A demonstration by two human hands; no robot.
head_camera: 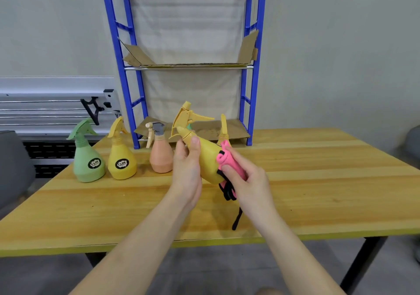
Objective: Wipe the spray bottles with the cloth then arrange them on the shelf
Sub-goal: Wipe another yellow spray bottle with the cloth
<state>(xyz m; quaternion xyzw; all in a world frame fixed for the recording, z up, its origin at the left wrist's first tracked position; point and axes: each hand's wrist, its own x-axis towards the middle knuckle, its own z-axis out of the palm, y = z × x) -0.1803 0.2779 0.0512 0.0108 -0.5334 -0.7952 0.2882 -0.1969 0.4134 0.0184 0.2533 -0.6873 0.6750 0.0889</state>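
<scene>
yellow bottle (208, 160) under pink cloth (227, 162)

both hands (186, 172) (247, 181) curled, gripping

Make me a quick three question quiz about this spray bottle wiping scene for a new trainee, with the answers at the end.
1. True or false: the shelf already holds wiped bottles.
2. Which hand presses the pink cloth against the held yellow bottle? A) left B) right
3. Fill in: the bottle standing farthest left on the table is ____.

Key:
1. False; only cardboard liners show on its levels.
2. B; the right hand holds the cloth, the left hand grips the bottle near its neck.
3. Green: the green bottle.
</scene>
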